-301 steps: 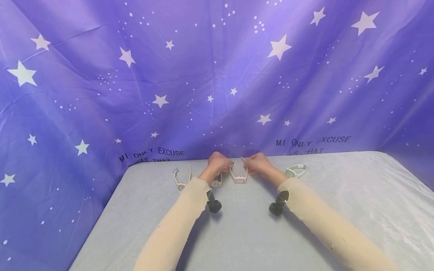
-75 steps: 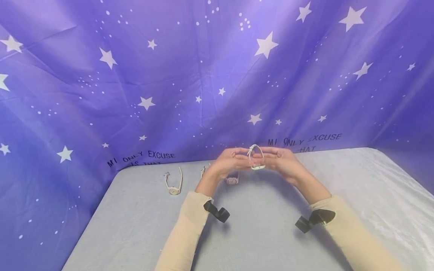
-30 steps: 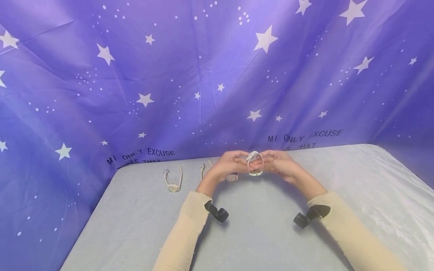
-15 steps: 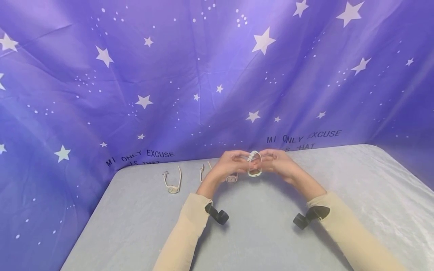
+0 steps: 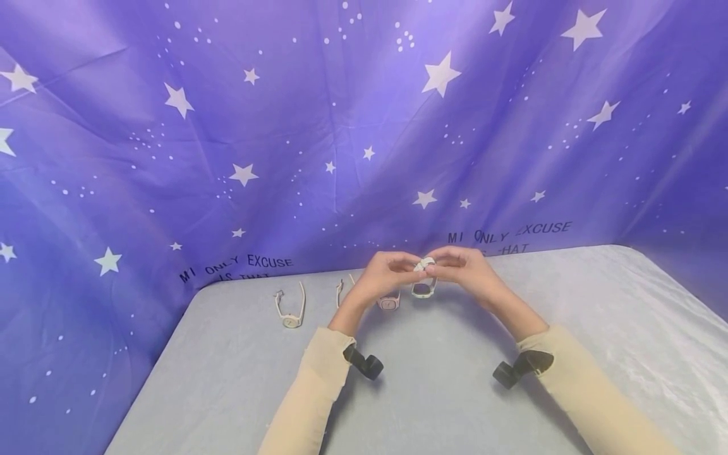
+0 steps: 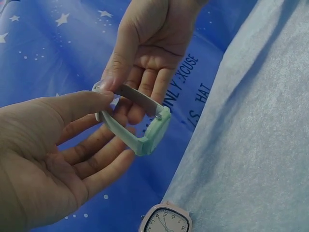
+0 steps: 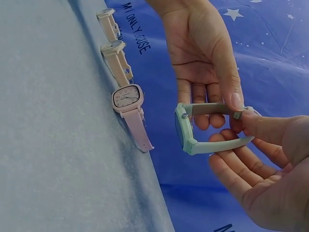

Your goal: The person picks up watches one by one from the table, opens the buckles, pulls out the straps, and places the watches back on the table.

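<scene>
A pale green wristwatch (image 5: 423, 291) hangs in the air over the far part of the table, its strap closed into a loop. My left hand (image 5: 387, 275) pinches the buckle end between thumb and forefinger. From the other side, my right hand (image 5: 467, 273) pinches the same spot, thumbs nearly meeting. In the left wrist view the green watch case (image 6: 157, 131) faces away from the fingers. The right wrist view shows a buckle (image 7: 237, 115) under the thumb tips. My remaining fingers spread loosely beneath the strap.
A pink watch (image 5: 389, 304) lies near my left hand. Left of it, another watch (image 7: 116, 60) is mostly behind my left forearm in the head view. A cream watch (image 5: 291, 321) lies furthest left. The grey-covered table (image 5: 432, 392) ends at a purple star-patterned curtain (image 5: 352, 126).
Ten seconds ago my hands were at the pink watch and the green one lay on the table at right. Since half a second ago, my thumbs have come over the strap's buckle.
</scene>
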A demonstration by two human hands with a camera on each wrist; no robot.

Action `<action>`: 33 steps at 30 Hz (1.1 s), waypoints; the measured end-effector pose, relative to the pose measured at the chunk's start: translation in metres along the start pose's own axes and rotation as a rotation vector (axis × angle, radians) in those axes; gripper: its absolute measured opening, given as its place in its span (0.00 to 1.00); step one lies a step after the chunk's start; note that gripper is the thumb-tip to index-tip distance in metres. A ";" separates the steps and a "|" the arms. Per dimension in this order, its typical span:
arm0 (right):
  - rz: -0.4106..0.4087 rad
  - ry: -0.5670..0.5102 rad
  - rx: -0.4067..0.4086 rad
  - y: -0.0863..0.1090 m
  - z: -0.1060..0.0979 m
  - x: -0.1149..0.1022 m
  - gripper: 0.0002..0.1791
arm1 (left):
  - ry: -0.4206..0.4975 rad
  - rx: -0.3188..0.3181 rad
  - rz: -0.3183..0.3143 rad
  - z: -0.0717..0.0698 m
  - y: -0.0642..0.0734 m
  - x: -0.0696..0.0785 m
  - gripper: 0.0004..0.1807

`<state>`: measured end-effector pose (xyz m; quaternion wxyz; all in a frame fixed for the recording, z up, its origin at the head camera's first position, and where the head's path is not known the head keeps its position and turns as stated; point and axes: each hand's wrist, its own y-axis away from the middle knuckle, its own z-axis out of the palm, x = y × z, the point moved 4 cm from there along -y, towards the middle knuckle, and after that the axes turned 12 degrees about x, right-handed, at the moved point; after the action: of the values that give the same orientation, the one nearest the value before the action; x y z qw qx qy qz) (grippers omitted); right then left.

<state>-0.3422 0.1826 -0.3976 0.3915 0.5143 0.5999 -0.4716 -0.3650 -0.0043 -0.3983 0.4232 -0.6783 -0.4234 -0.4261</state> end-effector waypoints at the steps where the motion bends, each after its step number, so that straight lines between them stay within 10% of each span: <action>1: -0.002 0.014 0.005 0.000 0.000 0.000 0.22 | -0.008 0.003 0.003 0.000 0.000 0.000 0.17; 33: -0.143 0.187 -0.041 0.002 0.005 -0.003 0.13 | -0.241 0.030 0.124 0.007 -0.001 -0.003 0.16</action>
<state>-0.3401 0.1774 -0.3960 0.3096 0.5037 0.6785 -0.4360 -0.3655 0.0018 -0.4022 0.4049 -0.7431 -0.4348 -0.3079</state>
